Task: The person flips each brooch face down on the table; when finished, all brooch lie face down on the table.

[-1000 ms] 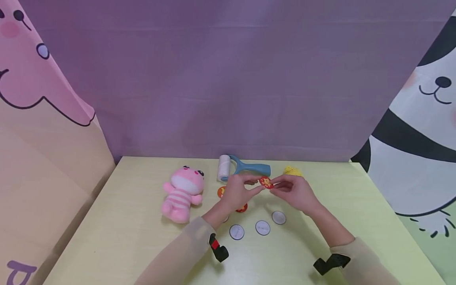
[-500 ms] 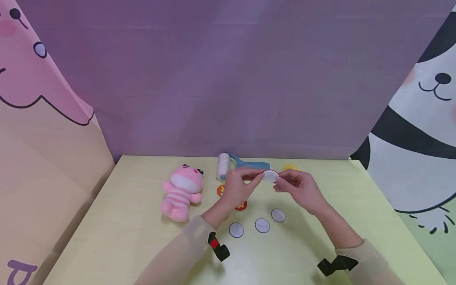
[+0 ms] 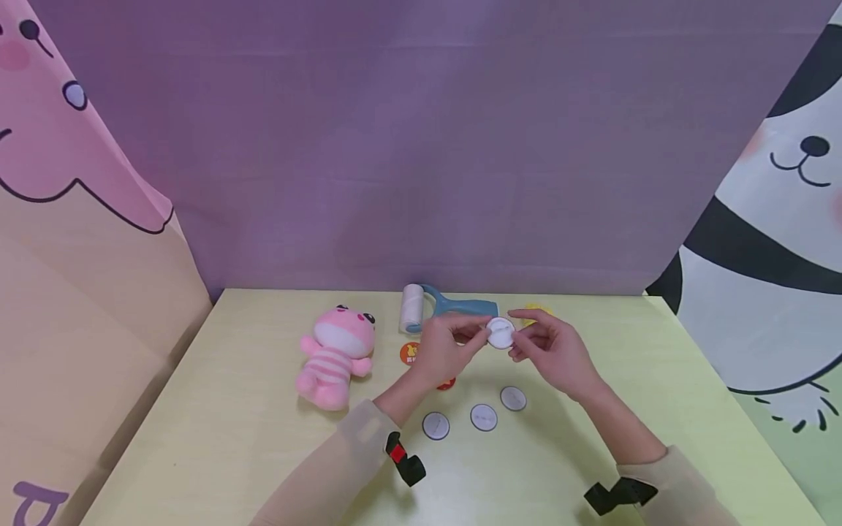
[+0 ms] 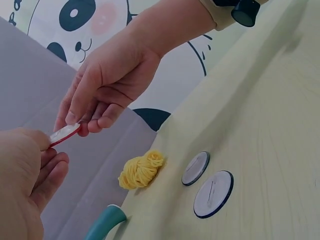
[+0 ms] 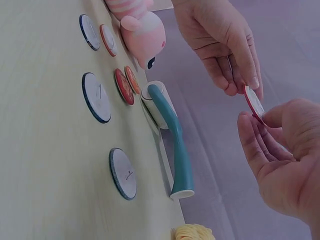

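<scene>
A round pin badge [image 3: 501,332] is held up above the table, its white back with the pin facing me. Its red rim shows in both wrist views. My left hand [image 3: 447,349] pinches the badge's left edge between thumb and fingers. At the opposite edge my right hand [image 3: 558,356] pinches it too, the thumb on the white back [image 5: 254,102] and the other fingers behind. Nearer me, several more badges [image 3: 484,417] lie white back up on the table. Red and orange badges [image 5: 124,86] lie face up, partly hidden by my left hand in the head view.
A pink striped plush toy [image 3: 334,358] lies on the left of the table [image 3: 217,409]. Behind my hands are a lint roller [image 3: 412,307] with a blue handle and a yellow yarn bundle [image 4: 141,170]. A purple cloth [image 3: 421,146] hangs at the back edge.
The badge has turned over from its red printed face to its white back, then tilted more towards me. My right hand's fingers have shifted on its edge.
</scene>
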The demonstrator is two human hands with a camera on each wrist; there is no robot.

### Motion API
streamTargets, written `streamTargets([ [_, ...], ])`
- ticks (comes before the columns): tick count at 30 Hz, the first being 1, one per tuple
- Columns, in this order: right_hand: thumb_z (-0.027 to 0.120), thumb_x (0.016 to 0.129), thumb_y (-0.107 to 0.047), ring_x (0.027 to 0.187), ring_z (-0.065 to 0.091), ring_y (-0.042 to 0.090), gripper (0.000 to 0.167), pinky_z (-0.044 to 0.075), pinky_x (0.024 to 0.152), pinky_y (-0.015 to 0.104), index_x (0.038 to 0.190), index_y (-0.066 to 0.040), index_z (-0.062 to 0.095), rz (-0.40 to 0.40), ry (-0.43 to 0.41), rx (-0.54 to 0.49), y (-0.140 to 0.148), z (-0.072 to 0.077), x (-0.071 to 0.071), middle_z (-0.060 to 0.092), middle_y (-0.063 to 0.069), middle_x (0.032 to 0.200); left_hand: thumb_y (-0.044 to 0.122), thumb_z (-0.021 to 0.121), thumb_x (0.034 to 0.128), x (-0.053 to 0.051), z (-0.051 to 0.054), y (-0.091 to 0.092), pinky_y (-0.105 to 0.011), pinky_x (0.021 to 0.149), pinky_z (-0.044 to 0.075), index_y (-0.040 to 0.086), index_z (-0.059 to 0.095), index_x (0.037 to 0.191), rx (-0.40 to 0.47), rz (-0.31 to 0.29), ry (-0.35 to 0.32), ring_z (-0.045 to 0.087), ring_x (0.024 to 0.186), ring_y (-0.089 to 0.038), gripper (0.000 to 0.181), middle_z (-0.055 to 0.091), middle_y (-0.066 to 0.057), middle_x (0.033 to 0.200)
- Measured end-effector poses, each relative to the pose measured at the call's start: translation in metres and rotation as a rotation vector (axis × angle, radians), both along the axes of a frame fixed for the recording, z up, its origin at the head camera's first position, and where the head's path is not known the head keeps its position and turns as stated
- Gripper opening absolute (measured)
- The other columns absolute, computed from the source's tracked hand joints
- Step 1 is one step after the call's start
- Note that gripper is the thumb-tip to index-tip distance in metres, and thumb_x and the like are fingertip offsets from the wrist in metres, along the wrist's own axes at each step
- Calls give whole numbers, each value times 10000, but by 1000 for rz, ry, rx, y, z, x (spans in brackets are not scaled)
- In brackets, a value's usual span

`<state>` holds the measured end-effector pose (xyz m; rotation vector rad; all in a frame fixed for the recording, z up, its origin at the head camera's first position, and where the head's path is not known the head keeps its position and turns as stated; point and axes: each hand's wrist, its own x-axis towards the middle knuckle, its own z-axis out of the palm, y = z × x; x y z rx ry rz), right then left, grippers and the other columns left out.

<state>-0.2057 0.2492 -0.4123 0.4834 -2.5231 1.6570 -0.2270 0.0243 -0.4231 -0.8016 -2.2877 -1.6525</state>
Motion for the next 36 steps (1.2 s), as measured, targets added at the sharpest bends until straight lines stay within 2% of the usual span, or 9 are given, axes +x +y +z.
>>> streamTargets([
  [4, 683, 1031, -67, 740, 757, 208, 338, 639, 734, 258, 1367, -41, 656, -1, 34, 72, 0, -3, 1, 761, 180, 921, 126, 854, 907, 1, -1, -1, -199, 808, 627, 63, 783, 1261, -56, -20, -56, 789, 890, -188, 366, 808, -105, 1020],
  [6, 688, 1029, -75, 739, 749, 215, 323, 636, 735, 269, 1350, -41, 669, 5, 38, 97, 0, -4, 2, 751, 161, 902, 135, 880, 882, 1, -2, -1, -253, 828, 645, 64, 780, 1264, -81, -24, -77, 783, 883, -165, 401, 804, -95, 1011],
  [11, 761, 969, -52, 759, 723, 155, 390, 618, 725, 244, 1348, -54, 670, 22, 61, 165, 1, -9, 2, 728, 100, 899, 171, 890, 879, 0, -5, 0, -318, 863, 653, 94, 785, 1265, -148, -9, -113, 760, 881, -113, 408, 799, -54, 985],
  [17, 845, 890, -47, 798, 679, 77, 451, 604, 750, 212, 1311, -69, 686, 24, 106, 272, 1, -17, 3, 712, 31, 896, 205, 880, 894, -2, -12, 0, -218, 860, 623, 126, 791, 1257, -220, -13, -132, 715, 910, -60, 382, 777, -9, 1033],
  [21, 858, 873, -47, 809, 694, 104, 430, 628, 765, 272, 1271, -35, 697, 16, 110, 311, 1, -21, 2, 734, 61, 949, 188, 873, 900, -3, -18, 1, -154, 847, 597, 86, 784, 1263, -266, -29, -123, 738, 935, -110, 387, 760, -55, 1093],
  [25, 883, 836, -41, 829, 702, 157, 420, 638, 773, 312, 1223, -9, 721, 3, 108, 345, 0, -25, 1, 730, 105, 1054, 219, 863, 913, -4, -24, 1, -145, 848, 581, 107, 779, 1285, -385, -24, -98, 743, 955, -167, 398, 752, -64, 1080],
  [29, 893, 830, -63, 840, 690, 163, 394, 627, 769, 287, 1190, -24, 737, 2, 95, 383, -2, -32, -1, 714, 91, 1059, 263, 846, 930, -5, -29, 2, -139, 819, 545, 143, 778, 1297, -502, -18, -78, 695, 947, -154, 392, 752, -46, 1073],
  [32, 886, 839, -80, 836, 691, 170, 369, 624, 762, 300, 1175, -30, 741, 10, 98, 406, -3, -37, -3, 728, 77, 1043, 256, 841, 935, -6, -34, 3, -138, 793, 523, 131, 781, 1290, -546, -15, -56, 669, 931, -128, 381, 757, -44, 1077],
  [36, 902, 824, -96, 831, 693, 185, 362, 617, 748, 313, 1148, -27, 755, 16, 107, 429, -6, -41, -6, 739, 80, 1031, 236, 842, 932, -6, -39, 5, -140, 786, 527, 111, 787, 1273, -607, -4, 9, 686, 920, -122, 367, 774, -43, 1071],
])
